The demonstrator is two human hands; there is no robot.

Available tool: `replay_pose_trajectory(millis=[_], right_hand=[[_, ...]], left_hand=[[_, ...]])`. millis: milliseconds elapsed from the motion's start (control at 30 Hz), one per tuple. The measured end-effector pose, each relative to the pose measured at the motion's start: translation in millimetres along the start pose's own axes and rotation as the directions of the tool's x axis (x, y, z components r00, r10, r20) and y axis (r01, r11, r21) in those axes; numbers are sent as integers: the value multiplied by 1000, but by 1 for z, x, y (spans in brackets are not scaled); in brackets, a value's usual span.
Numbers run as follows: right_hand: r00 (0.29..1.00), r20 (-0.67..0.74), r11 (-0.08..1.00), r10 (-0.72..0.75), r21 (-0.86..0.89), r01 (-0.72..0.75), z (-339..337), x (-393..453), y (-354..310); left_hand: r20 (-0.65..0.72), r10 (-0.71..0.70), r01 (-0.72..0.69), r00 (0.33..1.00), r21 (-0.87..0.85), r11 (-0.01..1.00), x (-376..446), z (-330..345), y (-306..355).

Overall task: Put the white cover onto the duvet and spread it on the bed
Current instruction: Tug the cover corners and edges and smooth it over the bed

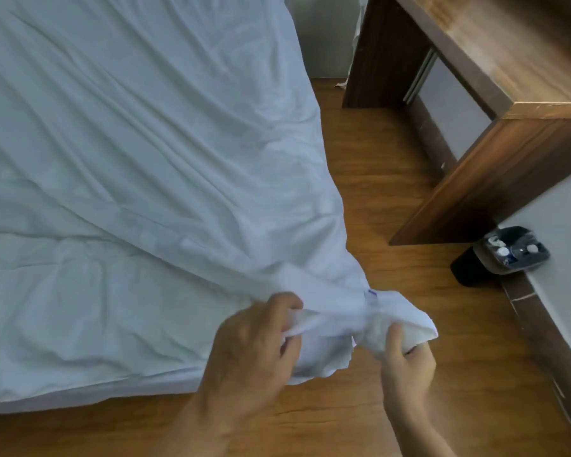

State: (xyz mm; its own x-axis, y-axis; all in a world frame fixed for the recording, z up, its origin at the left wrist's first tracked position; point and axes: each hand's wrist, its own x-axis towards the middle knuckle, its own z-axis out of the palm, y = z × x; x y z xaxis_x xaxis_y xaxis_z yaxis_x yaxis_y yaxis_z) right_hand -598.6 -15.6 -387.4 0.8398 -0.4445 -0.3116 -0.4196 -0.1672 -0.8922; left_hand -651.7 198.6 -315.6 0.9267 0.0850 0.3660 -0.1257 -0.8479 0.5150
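Note:
The white cover lies wrinkled across the bed and fills the left of the view, with folds running toward its near right corner. That corner is bunched up and lifted off the bed's edge above the floor. My left hand grips the bunched fabric from the left, fingers curled into it. My right hand pinches the tip of the corner, where a small blue tag shows. Whether the duvet sits inside the cover cannot be told.
A wooden floor runs along the bed's right side. A wooden desk stands at the upper right. A black bin with small items sits by the wall at the right.

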Motion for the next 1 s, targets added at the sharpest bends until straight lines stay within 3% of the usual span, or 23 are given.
replay_pose_trajectory(millis=[67, 100, 133, 200, 267, 300, 333, 367, 400, 433, 467, 500, 567, 633, 700, 733, 767, 833, 867, 900, 933, 967, 1000], right_hand=[[999, -5, 998, -38, -49, 38, -7, 7, 14], [999, -16, 996, -28, -89, 27, -14, 14, 21], [1000, -9, 985, -12, -171, 10, -23, 25, 32], [994, 85, 891, 64, -454, -18, -43, 41, 46], [969, 172, 666, 180, -745, 9, -53, 47, 53], [965, 227, 566, 132, -816, 114, -54, 47, 53], [950, 309, 516, -41, -808, 285, -50, 43, 50], [840, 461, 465, -284, -701, 542, -42, 29, 43], [626, 617, 369, -476, -506, 780, -27, 9, 31], [434, 702, 301, -565, -314, 900, -5, -19, 13], [322, 735, 295, -597, -172, 940, 22, -43, -3], [294, 761, 336, -578, -106, 936, 50, -61, -15], [292, 809, 372, -510, -99, 923, 106, -89, -43], [246, 916, 485, -318, -66, 872, 148, -105, -72], [153, 988, 685, -34, -89, 723, 164, -115, -83], [109, 993, 708, 34, -101, 699, 163, -123, -82], [97, 995, 652, 37, -98, 752, 159, -128, -74], [164, 986, 535, 17, -148, 832, 156, -137, -55], [200, 979, 509, 40, -192, 839, 157, -139, -43], [172, 984, 480, 43, -172, 860, 159, -135, -27], [197, 977, 501, 76, -209, 840, 165, -123, -7], [174, 982, 496, 71, -186, 848, 167, -114, 6], [209, 978, 459, 25, -197, 866, 172, -109, 12]], left_hand=[[144, -261, 260, 955, 28, 965, -32, 0, -7], [169, -394, 383, 903, 97, 919, -44, 1, -21], [150, -450, 417, 880, 207, 885, -48, -1, -38], [105, -424, 342, 900, 436, 833, -43, -5, -76], [111, -325, 225, 939, 517, 826, -32, -7, -112], [168, -233, 122, 958, 495, 860, -26, -9, -127], [236, -132, 14, 963, 442, 897, -21, -10, -136], [291, -61, -57, 955, 379, 924, -19, -10, -139], [328, 13, -128, 945, 332, 935, -17, -11, -139], [348, 53, -164, 936, 300, 940, -15, -14, -132], [358, 85, -185, 930, 256, 949, -13, -18, -122], [358, 87, -176, 930, 225, 958, -10, -21, -113], [339, -1, -56, 941, 158, 986, -12, -33, -105], [352, -165, 149, 921, 73, 986, -25, -53, -109], [320, -200, 182, 926, 84, 980, -50, -69, -116], [343, -186, 163, 921, 96, 982, -65, -73, -117], [393, -161, 111, 906, 146, 983, -82, -73, -120], [528, -66, -73, 847, 239, 968, -111, -71, -133], [507, 6, -158, 862, 258, 953, -120, -80, -147], [418, 70, -185, 906, 242, 953, -124, -92, -170], [327, 88, -170, 941, 232, 958, -125, -106, -197], [228, 12, -69, 974, 244, 967, -119, -127, -228], [101, -101, 68, 990, 287, 956, -110, -147, -263]])
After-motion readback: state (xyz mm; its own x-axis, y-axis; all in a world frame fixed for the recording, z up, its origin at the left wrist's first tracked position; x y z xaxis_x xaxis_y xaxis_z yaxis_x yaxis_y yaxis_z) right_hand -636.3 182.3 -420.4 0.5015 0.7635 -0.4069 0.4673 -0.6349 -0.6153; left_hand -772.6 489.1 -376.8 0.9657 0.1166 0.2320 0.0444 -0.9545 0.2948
